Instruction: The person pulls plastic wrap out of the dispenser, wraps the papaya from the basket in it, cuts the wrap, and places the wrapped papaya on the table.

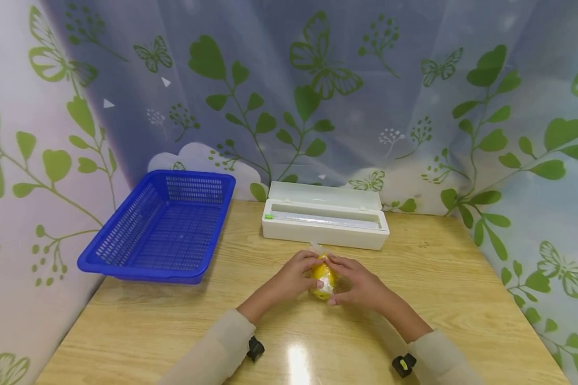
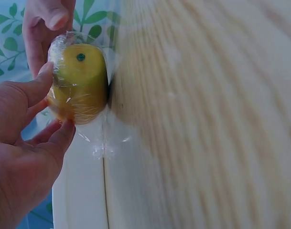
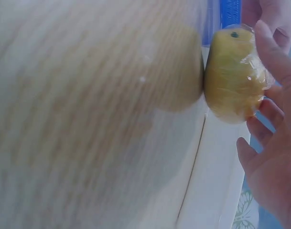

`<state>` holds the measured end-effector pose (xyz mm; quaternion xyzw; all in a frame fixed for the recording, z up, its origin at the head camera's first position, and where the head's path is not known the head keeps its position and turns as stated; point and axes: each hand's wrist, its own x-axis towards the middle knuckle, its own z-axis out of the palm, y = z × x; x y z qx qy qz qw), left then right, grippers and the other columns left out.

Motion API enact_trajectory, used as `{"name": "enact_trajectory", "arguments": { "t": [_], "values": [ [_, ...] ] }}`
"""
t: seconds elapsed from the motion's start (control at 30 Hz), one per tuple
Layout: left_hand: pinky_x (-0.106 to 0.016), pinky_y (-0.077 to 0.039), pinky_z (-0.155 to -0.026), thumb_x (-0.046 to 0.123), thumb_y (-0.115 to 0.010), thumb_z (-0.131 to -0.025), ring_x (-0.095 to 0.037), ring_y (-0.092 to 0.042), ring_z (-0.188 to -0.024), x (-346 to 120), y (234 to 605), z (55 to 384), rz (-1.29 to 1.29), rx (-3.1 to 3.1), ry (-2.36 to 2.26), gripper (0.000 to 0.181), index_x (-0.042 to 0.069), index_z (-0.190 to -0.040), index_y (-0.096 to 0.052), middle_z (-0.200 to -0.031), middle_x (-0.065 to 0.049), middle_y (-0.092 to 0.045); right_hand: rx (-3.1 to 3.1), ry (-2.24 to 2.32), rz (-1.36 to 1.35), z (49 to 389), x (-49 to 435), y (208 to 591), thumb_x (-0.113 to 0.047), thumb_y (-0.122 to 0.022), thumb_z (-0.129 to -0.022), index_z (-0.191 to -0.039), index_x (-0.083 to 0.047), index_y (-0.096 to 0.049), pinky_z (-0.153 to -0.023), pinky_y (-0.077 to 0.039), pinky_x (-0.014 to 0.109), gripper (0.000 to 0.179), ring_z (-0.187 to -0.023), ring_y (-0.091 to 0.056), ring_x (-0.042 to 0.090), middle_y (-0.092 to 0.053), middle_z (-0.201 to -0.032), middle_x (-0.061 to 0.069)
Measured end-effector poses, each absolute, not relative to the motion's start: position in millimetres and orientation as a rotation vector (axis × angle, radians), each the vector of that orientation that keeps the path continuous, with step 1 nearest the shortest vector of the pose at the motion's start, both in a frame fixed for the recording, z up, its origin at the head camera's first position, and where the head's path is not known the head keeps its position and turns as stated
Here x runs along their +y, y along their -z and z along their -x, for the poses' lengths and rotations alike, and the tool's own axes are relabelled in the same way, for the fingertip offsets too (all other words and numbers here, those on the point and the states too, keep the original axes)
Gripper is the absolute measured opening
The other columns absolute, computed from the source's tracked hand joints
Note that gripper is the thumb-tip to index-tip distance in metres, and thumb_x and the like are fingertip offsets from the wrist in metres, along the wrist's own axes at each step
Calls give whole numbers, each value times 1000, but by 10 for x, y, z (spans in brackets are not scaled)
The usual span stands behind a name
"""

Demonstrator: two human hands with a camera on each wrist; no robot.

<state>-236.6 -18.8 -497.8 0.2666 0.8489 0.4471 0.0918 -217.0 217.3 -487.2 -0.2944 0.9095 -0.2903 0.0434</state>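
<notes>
Left hand [image 1: 294,276] and right hand [image 1: 361,285], shown about a film-wrapped yellow fruit [image 1: 324,275] taken as dial centre. The left, at nine o'clock, holds the fruit between thumb and fingertips; the right, at three o'clock, sets curved fingers against it, though whether these grip or merely touch cannot be told. The fruit appears to rest on the table [image 1: 443,267]; its clear film [image 1: 316,247] juts out loosely at twelve o'clock. Farther toward twelve lies a white box [image 1: 322,234] with its lid [image 1: 325,193] raised; a blue basket [image 1: 149,273] stands between nine and ten. Likely faults: uneven pressure from the two sides could roll the rounded fruit toward six o'clock; film clinging to the fingertips could peel away as they lift; hard pulling at the loose end could tear it.
</notes>
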Motion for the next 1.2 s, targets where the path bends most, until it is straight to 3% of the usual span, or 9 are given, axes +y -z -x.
{"name": "enact_trajectory", "arguments": {
  "t": [0.27, 0.4, 0.5, 0.7, 1.0, 1.2],
  "values": [
    [-38, -42, -114, 18, -72, -94, -25, -47, -137, -200, 4984, 2362, -773, 2453, -1418, 56, 7, -146, -52, -150, -10, -43, 2935, 883, 1109, 2216, 2144, 4980, -21, -82, -81, -145, -7, -53, -103, -47, 57, 72, -135, -48, 37, -49, -153, 9],
    [-39, -43, -113, 18, -72, -94, -26, -47, -136, -192, 4997, 2368, -791, 2446, -1433, 55, 5, -145, -54, -148, -11, -44, 2985, 984, 1122, 2243, 2141, 5015, -12, -77, -87, -137, -8, -63, -100, -50, 54, 52, -128, -55, 34, -58, -144, 8],
    [-38, -43, -113, 19, -72, -95, -26, -46, -137, -192, 4997, 2370, -780, 2450, -1432, 54, 7, -145, -54, -150, -10, -43, 2991, 1018, 1061, 2248, 2131, 5003, -14, -71, -93, -135, -11, -65, -100, -50, 56, 42, -128, -56, 33, -60, -143, 6],
    [-39, -40, -115, 18, -71, -96, -28, -46, -140, -194, 4996, 2367, -702, 2389, -1487, 53, 8, -145, -54, -153, -9, -40, 2937, 938, 933, 2205, 2102, 4952, -34, -74, -91, -145, -15, -55, -103, -45, 63, 60, -137, -47, 35, -51, -152, 4],
    [-38, -40, -115, 22, -73, -94, -30, -42, -142, -215, 4998, 2370, -727, 2356, -1463, 60, 8, -148, -50, -155, -12, -36, 3064, 900, 1044, 2192, 2078, 4975, -25, -80, -85, -136, -11, -63, -95, -54, 54, 56, -129, -56, 34, -59, -143, 7],
    [-40, -40, -116, 19, -79, -88, -30, -43, -141, -226, 5013, 2395, -735, 2314, -1494, 67, 7, -147, -50, -153, -11, -37, 3048, 919, 989, 2185, 2069, 4962, -26, -80, -86, -136, -11, -64, -98, -52, 55, 54, -130, -55, 34, -58, -144, 7]
  ]
}}
